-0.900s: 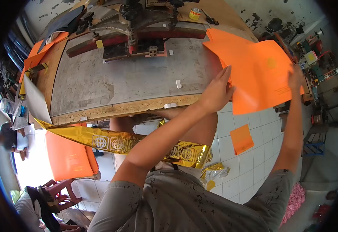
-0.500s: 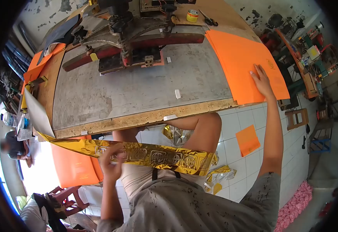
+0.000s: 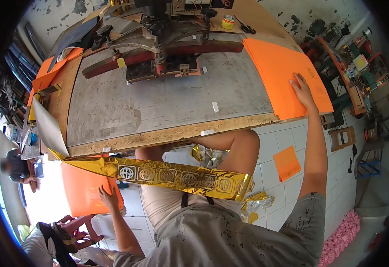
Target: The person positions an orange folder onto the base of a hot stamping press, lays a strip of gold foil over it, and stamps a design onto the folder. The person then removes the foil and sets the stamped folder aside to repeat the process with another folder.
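My right hand [image 3: 303,91] lies flat with fingers stretched on a stack of orange sheets [image 3: 277,66] at the table's right side. On the left, my left hand [image 3: 109,199] has its fingers apart at the edge of a second orange stack [image 3: 81,187]; whether it touches the sheets I cannot tell. A gold foil strip [image 3: 176,176] with a row of stamped-out globe emblems hangs across my lap, running from the table's left front corner. Over the grey table plate [image 3: 168,107] stands a stamping press [image 3: 159,40] with a red bar.
A maroon stool [image 3: 79,227] is under the left stack. A small yellow tin [image 3: 228,22] and scissors [image 3: 246,25] lie at the back. One orange piece [image 3: 287,163] and crumpled foil [image 3: 257,204] are on the tiled floor. Another person [image 3: 18,167] sits at far left.
My left hand has moved off the gold foil strip, down and left to the left orange stack, its fingers spreading. My right hand stays on the right stack. The view has shifted slightly.
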### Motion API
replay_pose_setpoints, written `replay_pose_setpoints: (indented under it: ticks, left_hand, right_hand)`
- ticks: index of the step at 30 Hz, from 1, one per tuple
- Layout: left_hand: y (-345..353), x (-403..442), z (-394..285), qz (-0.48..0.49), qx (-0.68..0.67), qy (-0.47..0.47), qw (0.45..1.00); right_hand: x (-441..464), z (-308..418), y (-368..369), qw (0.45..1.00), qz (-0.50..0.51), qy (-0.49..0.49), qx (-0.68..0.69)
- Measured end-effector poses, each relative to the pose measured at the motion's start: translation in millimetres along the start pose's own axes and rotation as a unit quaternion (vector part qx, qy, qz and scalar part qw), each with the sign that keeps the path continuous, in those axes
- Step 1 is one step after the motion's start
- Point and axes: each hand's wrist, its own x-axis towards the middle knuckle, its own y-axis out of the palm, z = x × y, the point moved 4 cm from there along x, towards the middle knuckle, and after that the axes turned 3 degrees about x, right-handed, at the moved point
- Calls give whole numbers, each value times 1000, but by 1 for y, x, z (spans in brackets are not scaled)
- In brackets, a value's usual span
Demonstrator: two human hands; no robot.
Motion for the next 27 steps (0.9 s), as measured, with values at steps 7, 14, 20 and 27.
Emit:
replay_pose_setpoints:
  ticks: [7, 14, 20, 27]
  left_hand:
    - [11, -5, 6, 7, -58, -13, 998]
    - [20, 14, 35, 76, -12, -10, 997]
    - [1, 25, 52, 34, -136, -105, 985]
    - [35, 17, 150, -39, -571, -329, 751]
  right_hand:
    - [-80, 86, -8, 991, -99, -82, 35]
    - [-242, 209, 62, 956, -138, -250, 73]
    - [-285, 243, 104, 957, -131, -220, 135]
    - [-297, 302, 106, 909, -83, -299, 276]
